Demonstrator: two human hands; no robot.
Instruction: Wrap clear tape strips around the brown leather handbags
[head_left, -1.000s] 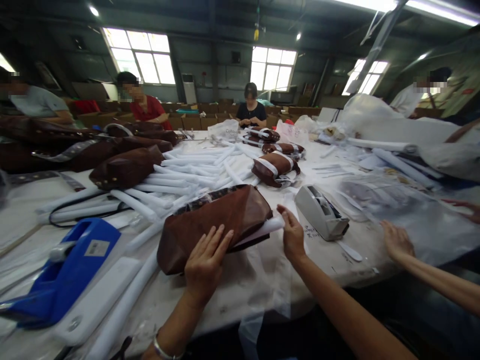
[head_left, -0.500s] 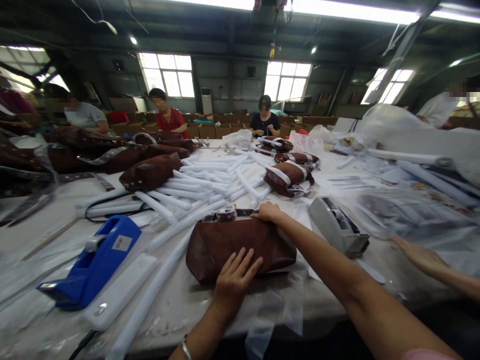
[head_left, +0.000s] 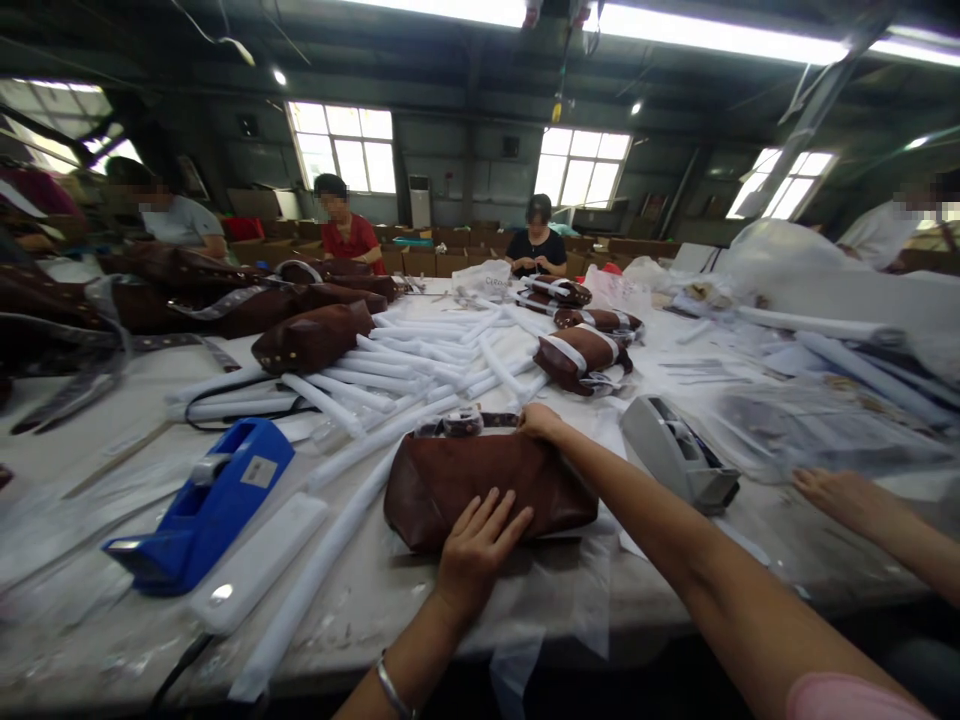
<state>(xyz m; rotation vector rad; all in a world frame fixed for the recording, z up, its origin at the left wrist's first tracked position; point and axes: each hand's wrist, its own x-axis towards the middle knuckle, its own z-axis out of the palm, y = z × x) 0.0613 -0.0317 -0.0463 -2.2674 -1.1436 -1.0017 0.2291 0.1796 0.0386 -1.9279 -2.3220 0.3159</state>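
Observation:
A brown leather-like handbag (head_left: 435, 480) lies on the table in front of me, with a plastic-wrapped strap (head_left: 463, 424) along its far edge. My left hand (head_left: 480, 550) rests flat on the bag's near side, fingers spread. At the far top edge, my right hand (head_left: 538, 422) has its fingers closed over the bag's rim near the strap; its fingertips are partly hidden. To the left stands a blue tape dispenser (head_left: 206, 510), and a grey tape dispenser (head_left: 675, 455) is right of my right forearm. Clear plastic film (head_left: 592, 590) hangs below the bag at the table edge.
White foam-like rolls (head_left: 420, 370) are piled beyond the bag. Brown bags (head_left: 315, 335) lie at the left, strapped ones (head_left: 581, 355) farther back. A white power strip (head_left: 259, 560) lies near the front. A co-worker's hand (head_left: 847, 500) is at the right, and several people sit across the table.
My view has shifted slightly, so the scene sits a little farther right. Both hands keep the same places on the handbag.

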